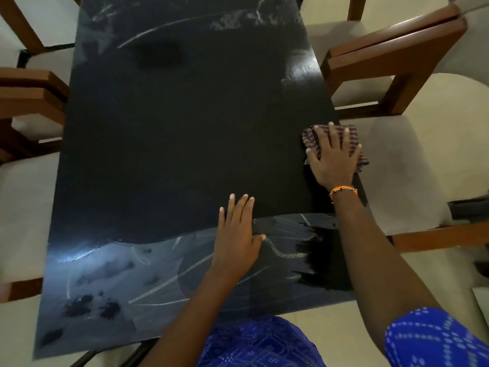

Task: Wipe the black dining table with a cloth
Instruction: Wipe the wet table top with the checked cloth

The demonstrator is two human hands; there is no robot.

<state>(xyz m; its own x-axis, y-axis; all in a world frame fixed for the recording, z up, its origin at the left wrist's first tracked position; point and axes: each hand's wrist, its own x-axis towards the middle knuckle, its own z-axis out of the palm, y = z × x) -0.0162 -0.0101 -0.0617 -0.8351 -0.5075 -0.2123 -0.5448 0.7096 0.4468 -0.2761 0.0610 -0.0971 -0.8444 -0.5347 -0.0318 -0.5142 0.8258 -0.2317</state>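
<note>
The black dining table [172, 144] fills the middle of the head view, with pale dusty streaks and smears along its near part and at its far end. A striped purple and white cloth [353, 140] lies at the table's right edge, partly hanging over it. My right hand [332, 157] presses flat on the cloth with fingers spread; an orange band circles the wrist. My left hand [236, 234] rests flat on the table near the front, fingers straight, holding nothing.
Wooden chairs with cream seats surround the table: one at the right [391, 64], another at the near right [397, 168], and others on the left [29, 96]. The floor is pale tile.
</note>
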